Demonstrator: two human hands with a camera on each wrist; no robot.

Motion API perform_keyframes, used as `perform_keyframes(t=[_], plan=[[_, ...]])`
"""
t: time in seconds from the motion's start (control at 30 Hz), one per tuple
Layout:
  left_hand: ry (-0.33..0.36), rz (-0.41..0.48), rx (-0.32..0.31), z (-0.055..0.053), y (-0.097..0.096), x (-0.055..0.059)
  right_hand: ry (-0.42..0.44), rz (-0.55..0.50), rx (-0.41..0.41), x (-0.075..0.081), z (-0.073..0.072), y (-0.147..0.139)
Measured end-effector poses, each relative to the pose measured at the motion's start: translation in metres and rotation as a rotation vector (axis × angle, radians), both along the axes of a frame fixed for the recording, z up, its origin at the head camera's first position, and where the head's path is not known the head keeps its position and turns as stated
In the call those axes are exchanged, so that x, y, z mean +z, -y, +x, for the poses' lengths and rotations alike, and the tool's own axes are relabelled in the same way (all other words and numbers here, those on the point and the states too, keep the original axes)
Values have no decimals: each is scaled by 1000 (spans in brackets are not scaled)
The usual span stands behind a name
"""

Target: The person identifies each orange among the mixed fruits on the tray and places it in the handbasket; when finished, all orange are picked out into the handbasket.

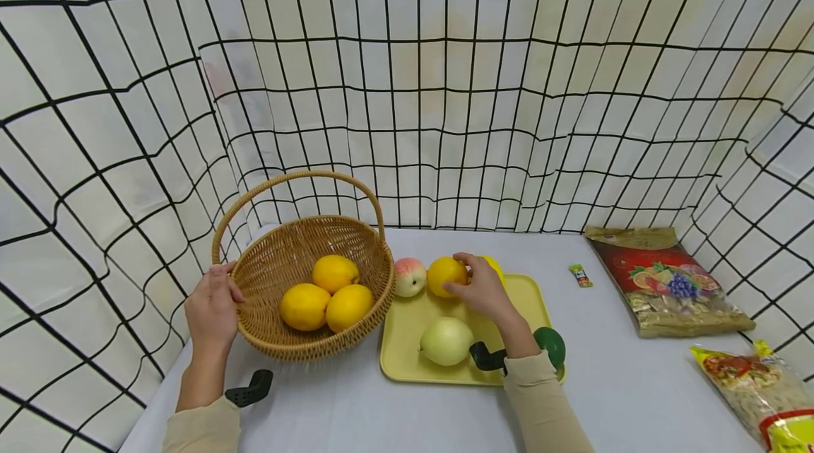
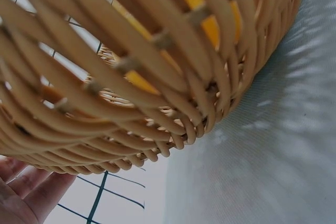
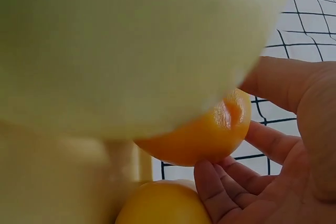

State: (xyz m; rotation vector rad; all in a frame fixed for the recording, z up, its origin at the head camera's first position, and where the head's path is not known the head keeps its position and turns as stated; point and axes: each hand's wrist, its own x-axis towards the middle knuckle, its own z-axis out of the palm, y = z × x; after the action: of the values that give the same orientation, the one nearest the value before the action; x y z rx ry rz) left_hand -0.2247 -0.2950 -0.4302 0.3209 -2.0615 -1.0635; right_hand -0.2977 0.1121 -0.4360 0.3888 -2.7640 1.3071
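Observation:
My left hand grips the left rim of a wicker basket with a tall handle, its opening tilted towards me. Three yellow lemons lie inside; yellow also shows through the weave in the left wrist view. Over a yellow tray, my right hand holds an orange between thumb and fingers. A pink-and-white peach sits left of the orange. Partly behind the hand is another yellow fruit. A pale green, pear-like fruit lies nearer me, filling much of the right wrist view.
A dark green round fruit is at the tray's right edge, partly behind my forearm. Farther right lie a small candy packet, a red-and-gold bag and a clear food bag. Black wire grid encloses the white table.

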Motion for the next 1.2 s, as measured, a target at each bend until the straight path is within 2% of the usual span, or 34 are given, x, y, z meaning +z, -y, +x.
perform_keyframes(t=[0.2, 0.47, 0.7, 0.97, 1.2], plan=[[1, 3, -5, 0, -1, 2, -4, 60, -30, -3, 1, 5], [9, 8, -3, 2, -2, 2, 25, 149, -6, -8, 1, 8], [7, 14, -5, 1, -1, 3, 44, 82, 9, -13, -1, 8], [1, 10, -5, 1, -1, 3, 76, 31, -18, -15, -3, 6], [-7, 8, -8, 1, -2, 2, 85, 14, -39, -9, 1, 4]])
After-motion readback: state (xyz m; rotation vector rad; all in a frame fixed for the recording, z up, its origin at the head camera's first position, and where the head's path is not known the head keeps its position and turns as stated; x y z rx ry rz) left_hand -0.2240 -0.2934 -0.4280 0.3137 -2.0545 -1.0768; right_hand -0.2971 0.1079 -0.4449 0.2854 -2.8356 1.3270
